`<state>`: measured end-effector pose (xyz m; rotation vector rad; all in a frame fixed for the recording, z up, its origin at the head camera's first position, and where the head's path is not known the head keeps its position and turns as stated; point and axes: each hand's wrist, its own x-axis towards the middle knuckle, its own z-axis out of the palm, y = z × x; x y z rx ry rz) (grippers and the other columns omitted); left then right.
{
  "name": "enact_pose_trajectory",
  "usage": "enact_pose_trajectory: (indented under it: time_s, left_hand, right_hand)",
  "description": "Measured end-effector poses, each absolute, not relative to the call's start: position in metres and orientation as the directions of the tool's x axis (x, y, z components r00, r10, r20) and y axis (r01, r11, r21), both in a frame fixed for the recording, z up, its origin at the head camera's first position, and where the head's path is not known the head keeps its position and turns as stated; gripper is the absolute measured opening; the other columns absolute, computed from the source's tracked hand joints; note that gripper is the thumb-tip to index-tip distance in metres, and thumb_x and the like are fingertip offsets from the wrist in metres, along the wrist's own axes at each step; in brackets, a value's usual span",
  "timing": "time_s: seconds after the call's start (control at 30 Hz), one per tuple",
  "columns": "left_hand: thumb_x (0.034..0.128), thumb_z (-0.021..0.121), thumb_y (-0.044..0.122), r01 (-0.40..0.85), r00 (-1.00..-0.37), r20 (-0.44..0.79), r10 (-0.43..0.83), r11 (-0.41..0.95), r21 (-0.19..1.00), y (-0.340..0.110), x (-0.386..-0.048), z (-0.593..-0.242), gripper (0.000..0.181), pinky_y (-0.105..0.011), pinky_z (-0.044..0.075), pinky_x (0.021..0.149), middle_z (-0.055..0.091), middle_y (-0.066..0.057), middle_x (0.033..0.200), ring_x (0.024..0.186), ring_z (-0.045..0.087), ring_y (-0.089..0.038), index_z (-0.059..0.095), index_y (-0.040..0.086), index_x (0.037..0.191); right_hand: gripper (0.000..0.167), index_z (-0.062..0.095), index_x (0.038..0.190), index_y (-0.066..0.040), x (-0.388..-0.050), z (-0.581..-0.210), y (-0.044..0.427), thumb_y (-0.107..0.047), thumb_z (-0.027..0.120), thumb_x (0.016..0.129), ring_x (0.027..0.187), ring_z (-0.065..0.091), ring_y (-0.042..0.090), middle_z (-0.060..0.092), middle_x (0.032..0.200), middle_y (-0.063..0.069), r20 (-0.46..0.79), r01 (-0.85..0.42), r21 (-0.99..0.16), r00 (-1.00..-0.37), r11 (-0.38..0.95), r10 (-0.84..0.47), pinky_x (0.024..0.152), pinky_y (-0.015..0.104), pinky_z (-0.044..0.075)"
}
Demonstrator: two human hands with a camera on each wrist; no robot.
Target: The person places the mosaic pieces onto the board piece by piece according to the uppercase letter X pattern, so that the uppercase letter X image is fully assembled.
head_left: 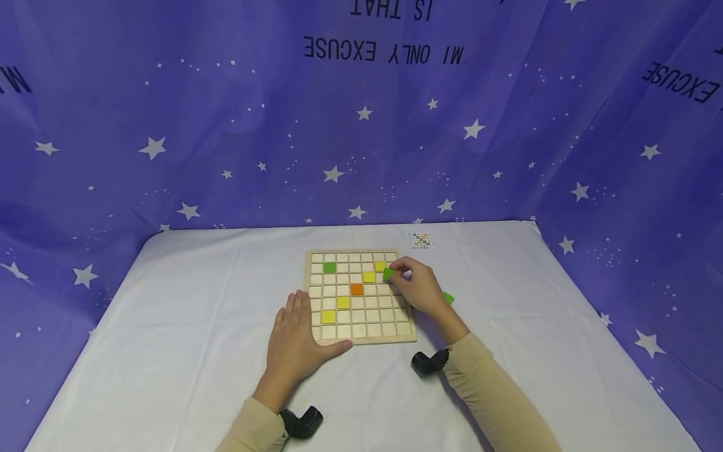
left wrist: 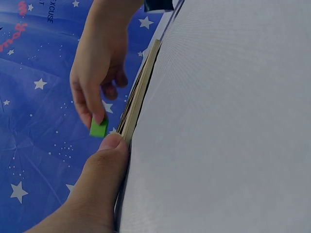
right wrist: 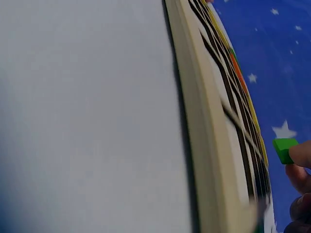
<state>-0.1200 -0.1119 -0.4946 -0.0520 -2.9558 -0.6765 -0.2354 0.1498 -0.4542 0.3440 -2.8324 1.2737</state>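
A wooden grid board (head_left: 361, 341) lies on the table with square cells. One green tile (head_left: 330, 267), several yellow tiles (head_left: 343, 302) and an orange tile (head_left: 357, 289) sit in its cells. My left hand (head_left: 294, 342) rests along the board's left side, fingers straight, the thumb (left wrist: 112, 141) against its near edge. Over the board's right part, my right hand (head_left: 419, 287) pinches a green tile (right wrist: 285, 150) between thumb and fingertips. In the left wrist view this green tile (left wrist: 98, 127) is held above the board's surface.
Another green tile (head_left: 449, 298) lies on the white cloth right of the board, partly behind the right hand. A small card with a coloured grid pattern (head_left: 421, 239) lies beyond the board's far right corner. A purple star-print curtain (head_left: 333, 125) hangs behind the table.
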Motion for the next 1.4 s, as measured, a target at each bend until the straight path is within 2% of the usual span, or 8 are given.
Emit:
enact_pose_trajectory:
  time_s: [0.13, 0.33, 0.47, 0.63, 0.73, 1.1, 1.4]
  left_hand:
    - [0.0606, 0.057, 0.094, 0.055, -0.994, 0.108, 0.010, 0.904, 0.424, -0.112, -0.120, -0.495, 0.143, -0.053, 0.020, 0.124, 0.018, -0.020, 0.165, 0.154, 0.015, -0.036, 0.016, -0.004, 0.156]
    - [0.0610, 0.055, 0.095, 0.057, -0.994, 0.112, 0.010, 0.904, 0.425, -0.113, -0.121, -0.494, 0.143, -0.053, 0.019, 0.124, 0.019, -0.021, 0.165, 0.154, 0.016, -0.036, 0.017, -0.004, 0.156]
    - [0.0611, 0.055, 0.095, 0.058, -0.993, 0.114, 0.011, 0.903, 0.425, -0.113, -0.120, -0.493, 0.143, -0.053, 0.020, 0.124, 0.019, -0.021, 0.164, 0.154, 0.017, -0.036, 0.018, -0.004, 0.156]
    - [0.0613, 0.055, 0.095, 0.062, -0.993, 0.120, 0.012, 0.903, 0.424, -0.113, -0.120, -0.494, 0.142, -0.053, 0.020, 0.124, 0.020, -0.021, 0.164, 0.154, 0.017, -0.036, 0.019, -0.005, 0.156]
    - [0.0615, 0.056, 0.094, 0.064, -0.992, 0.122, 0.013, 0.904, 0.423, -0.113, -0.121, -0.494, 0.142, -0.053, 0.020, 0.124, 0.020, -0.021, 0.164, 0.154, 0.017, -0.035, 0.019, -0.005, 0.156]
    - [0.0617, 0.056, 0.094, 0.065, -0.993, 0.121, 0.015, 0.904, 0.423, -0.112, -0.121, -0.493, 0.142, -0.053, 0.021, 0.123, 0.020, -0.021, 0.164, 0.154, 0.017, -0.036, 0.018, -0.005, 0.156]
    - [0.0619, 0.058, 0.093, 0.062, -0.992, 0.125, 0.010, 0.905, 0.420, -0.112, -0.121, -0.493, 0.141, -0.052, 0.021, 0.123, 0.021, -0.022, 0.164, 0.153, 0.018, -0.035, 0.019, -0.005, 0.156]
  right_hand:
    - [0.015, 0.068, 0.109, -0.017, -0.235, -0.452, 0.128, -0.019, 0.065, 0.095, 0.053, 0.041, 0.012, 0.065, 0.094, -0.002, 0.107, -0.231, -0.746, -0.967, 0.625, -0.230, 0.046, 0.024, 0.036]
    - [0.015, 0.069, 0.110, -0.020, -0.235, -0.450, 0.097, -0.019, 0.066, 0.095, 0.065, 0.052, 0.011, 0.066, 0.092, -0.006, 0.106, -0.270, -0.711, -0.954, 0.649, -0.280, 0.058, 0.026, 0.043]
    - [0.015, 0.069, 0.110, -0.020, -0.239, -0.452, 0.081, -0.021, 0.066, 0.095, 0.062, 0.051, 0.010, 0.066, 0.091, -0.008, 0.113, -0.303, -0.689, -0.942, 0.659, -0.315, 0.055, 0.024, 0.042]
    - [0.015, 0.069, 0.110, -0.021, -0.243, -0.456, 0.067, -0.023, 0.067, 0.095, 0.076, 0.059, 0.009, 0.066, 0.091, -0.008, 0.111, -0.320, -0.651, -0.937, 0.688, -0.331, 0.068, 0.026, 0.049]
    - [0.015, 0.069, 0.110, -0.022, -0.244, -0.457, 0.062, -0.024, 0.067, 0.095, 0.082, 0.061, 0.008, 0.066, 0.090, -0.009, 0.095, -0.313, -0.627, -0.939, 0.713, -0.329, 0.070, 0.027, 0.050]
    - [0.015, 0.071, 0.109, -0.021, -0.242, -0.456, 0.057, -0.023, 0.069, 0.094, 0.082, 0.059, 0.010, 0.064, 0.094, -0.005, 0.106, -0.329, -0.543, -0.940, 0.773, -0.326, 0.071, 0.029, 0.050]
    - [0.022, 0.074, 0.114, -0.020, -0.240, -0.457, 0.056, -0.027, 0.069, 0.094, 0.090, 0.062, 0.012, 0.064, 0.099, -0.005, 0.093, -0.339, -0.508, -0.936, 0.792, -0.340, 0.077, 0.031, 0.054]
